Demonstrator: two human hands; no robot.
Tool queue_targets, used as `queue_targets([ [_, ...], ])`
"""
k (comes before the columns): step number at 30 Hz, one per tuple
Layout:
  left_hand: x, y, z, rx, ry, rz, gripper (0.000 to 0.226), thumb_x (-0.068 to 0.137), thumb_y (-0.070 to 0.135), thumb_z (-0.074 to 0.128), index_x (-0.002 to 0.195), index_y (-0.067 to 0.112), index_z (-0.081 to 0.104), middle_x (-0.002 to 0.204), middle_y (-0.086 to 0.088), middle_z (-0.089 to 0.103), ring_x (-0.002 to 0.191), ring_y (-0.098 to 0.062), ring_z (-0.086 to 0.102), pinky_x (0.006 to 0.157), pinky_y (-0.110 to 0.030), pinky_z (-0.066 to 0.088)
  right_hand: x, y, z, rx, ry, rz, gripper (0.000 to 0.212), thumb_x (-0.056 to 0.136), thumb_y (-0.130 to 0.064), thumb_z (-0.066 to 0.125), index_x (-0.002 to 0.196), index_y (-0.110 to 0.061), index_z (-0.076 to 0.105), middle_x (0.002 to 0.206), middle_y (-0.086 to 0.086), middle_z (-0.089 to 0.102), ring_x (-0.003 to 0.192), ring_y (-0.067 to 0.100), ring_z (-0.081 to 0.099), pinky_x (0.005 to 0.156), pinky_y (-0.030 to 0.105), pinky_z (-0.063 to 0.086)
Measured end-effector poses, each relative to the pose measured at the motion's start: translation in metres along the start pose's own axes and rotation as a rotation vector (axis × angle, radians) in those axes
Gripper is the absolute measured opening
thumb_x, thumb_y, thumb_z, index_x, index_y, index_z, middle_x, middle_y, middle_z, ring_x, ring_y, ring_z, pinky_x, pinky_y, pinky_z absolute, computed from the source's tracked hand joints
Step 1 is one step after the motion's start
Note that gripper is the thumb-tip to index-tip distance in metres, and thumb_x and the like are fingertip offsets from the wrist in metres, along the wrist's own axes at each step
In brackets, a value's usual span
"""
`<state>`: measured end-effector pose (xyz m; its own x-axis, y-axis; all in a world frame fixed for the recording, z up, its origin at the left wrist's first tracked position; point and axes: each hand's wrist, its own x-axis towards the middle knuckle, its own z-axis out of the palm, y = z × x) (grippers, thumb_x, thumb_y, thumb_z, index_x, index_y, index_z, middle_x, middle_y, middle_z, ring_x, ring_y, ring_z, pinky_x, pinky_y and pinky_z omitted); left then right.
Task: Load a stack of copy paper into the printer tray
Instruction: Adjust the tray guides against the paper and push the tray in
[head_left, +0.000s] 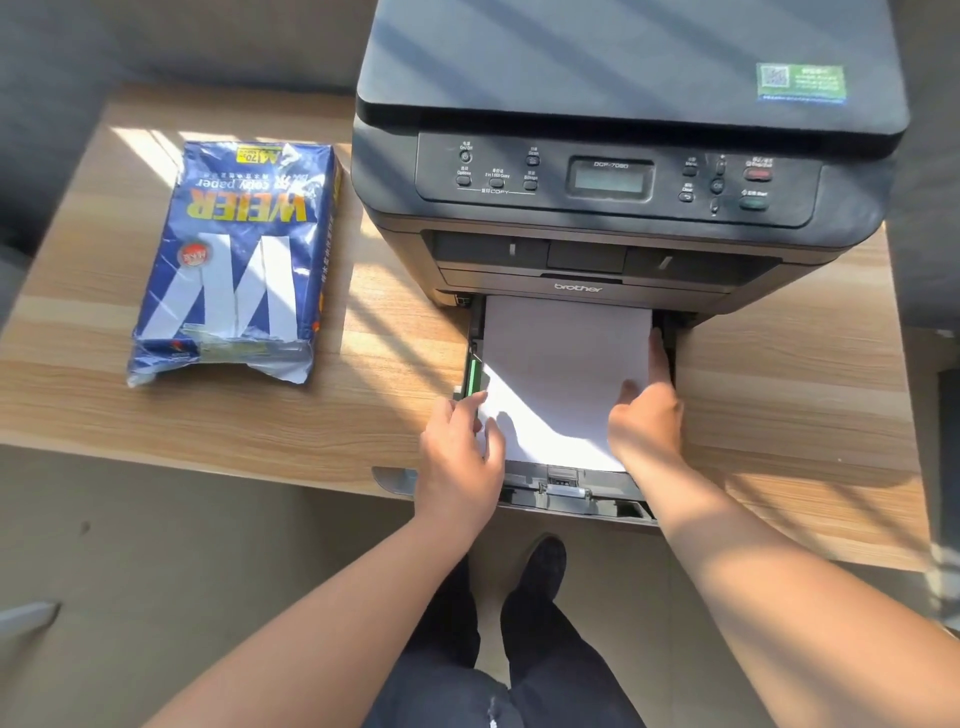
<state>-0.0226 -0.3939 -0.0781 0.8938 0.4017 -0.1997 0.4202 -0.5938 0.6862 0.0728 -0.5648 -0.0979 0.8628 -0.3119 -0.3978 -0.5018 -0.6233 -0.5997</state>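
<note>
The far end of the paper stack (561, 374) lay hidden inside the printer (623, 171), whose top ran off at twelve o'clock. The right hand (647, 415) covered the tray (571, 493) wall at three o'clock. Button labels were illegibly small.

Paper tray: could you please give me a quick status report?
Left hand and right hand both on the paper stack. Stack lying in the open tray, tray not pushed in. Nothing in the way.

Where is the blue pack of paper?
The blue pack of paper lies on the left side of the wooden table, beside the printer, away from both hands.
</note>
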Motion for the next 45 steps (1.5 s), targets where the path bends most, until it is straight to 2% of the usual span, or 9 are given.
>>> queue_targets([
  [2,0.001,0.000,0.001,0.027,0.024,0.017,0.033,0.093,0.021,0.055,0.125,0.018,0.060,0.091,0.003,0.048,0.081,-0.019,0.055,0.072,-0.035,0.050,0.000,0.000,0.000,-0.027,-0.012,0.040,0.054,0.100,-0.009,0.047,0.153,-0.012,0.039,0.120,0.031,0.067,0.110,0.047,0.064,0.091,0.049,0.051],
  [5,0.006,0.000,0.003,0.073,0.036,0.060,0.032,0.092,0.018,0.056,0.123,0.016,0.061,0.097,0.000,0.053,0.093,-0.019,0.052,0.082,-0.035,0.048,-0.004,-0.004,-0.002,-0.082,-0.004,-0.018,0.065,0.100,-0.013,0.051,0.159,-0.026,0.028,0.129,0.025,0.062,0.118,0.045,0.060,0.095,0.046,0.048],
  [9,0.014,0.002,0.003,0.079,0.045,0.029,0.035,0.092,0.015,0.055,0.126,0.013,0.059,0.104,-0.006,0.057,0.100,-0.022,0.051,0.088,-0.029,0.040,-0.014,0.005,-0.014,-0.121,0.083,-0.187,0.050,0.093,-0.017,0.056,0.142,-0.013,0.051,0.137,0.017,0.046,0.130,0.036,0.044,0.102,0.047,0.041],
  [13,0.014,0.003,0.001,0.092,0.017,0.013,0.039,0.092,0.013,0.055,0.132,0.011,0.056,0.112,-0.008,0.055,0.109,-0.022,0.049,0.087,-0.017,0.028,-0.019,0.036,-0.027,-0.186,0.171,-0.131,0.035,0.084,-0.020,0.062,0.115,-0.005,0.056,0.120,0.018,0.050,0.118,0.040,0.048,0.091,0.048,0.046],
  [20,0.011,0.007,0.000,0.085,0.009,-0.032,0.046,0.092,0.011,0.054,0.137,0.008,0.050,0.119,-0.011,0.052,0.118,-0.025,0.045,0.091,-0.018,0.026,-0.019,0.045,-0.028,-0.040,0.133,0.007,0.022,0.088,-0.018,0.060,0.106,-0.013,0.072,0.100,0.016,0.073,0.099,0.040,0.064,0.081,0.041,0.050],
  [30,0.007,0.014,-0.005,0.068,0.014,-0.100,0.031,0.091,0.009,0.051,0.121,0.005,0.057,0.092,-0.004,0.054,0.095,-0.028,0.056,0.075,-0.027,0.034,-0.017,0.046,-0.027,0.027,0.186,0.025,0.014,0.082,-0.016,0.064,0.085,-0.006,0.073,0.086,0.018,0.076,0.088,0.041,0.068,0.080,0.046,0.056],
  [33,0.006,0.016,-0.006,0.116,-0.011,-0.114,0.040,0.096,0.010,0.047,0.135,0.008,0.051,0.093,-0.007,0.058,0.086,-0.020,0.050,0.074,-0.029,0.037,-0.017,0.048,-0.027,0.054,0.169,0.030,0.018,0.083,-0.018,0.065,0.094,-0.010,0.077,0.094,0.014,0.078,0.093,0.035,0.070,0.085,0.042,0.056],
  [41,0.016,0.020,-0.006,0.229,-0.067,-0.129,0.047,0.098,0.004,0.043,0.144,0.014,0.044,0.078,0.000,0.040,0.103,-0.031,0.054,0.082,-0.036,0.044,-0.016,0.048,-0.026,0.062,0.168,0.039,0.021,0.085,-0.020,0.066,0.101,-0.013,0.078,0.098,0.013,0.078,0.095,0.034,0.071,0.086,0.040,0.055],
  [45,0.018,0.014,-0.005,0.237,-0.054,-0.102,0.044,0.097,0.004,0.044,0.138,0.015,0.053,0.080,0.000,0.047,0.103,-0.026,0.052,0.077,-0.024,0.033,-0.018,0.047,-0.026,0.050,0.171,0.030,0.018,0.086,-0.018,0.066,0.097,-0.012,0.077,0.093,0.012,0.078,0.090,0.034,0.070,0.082,0.038,0.054],
])
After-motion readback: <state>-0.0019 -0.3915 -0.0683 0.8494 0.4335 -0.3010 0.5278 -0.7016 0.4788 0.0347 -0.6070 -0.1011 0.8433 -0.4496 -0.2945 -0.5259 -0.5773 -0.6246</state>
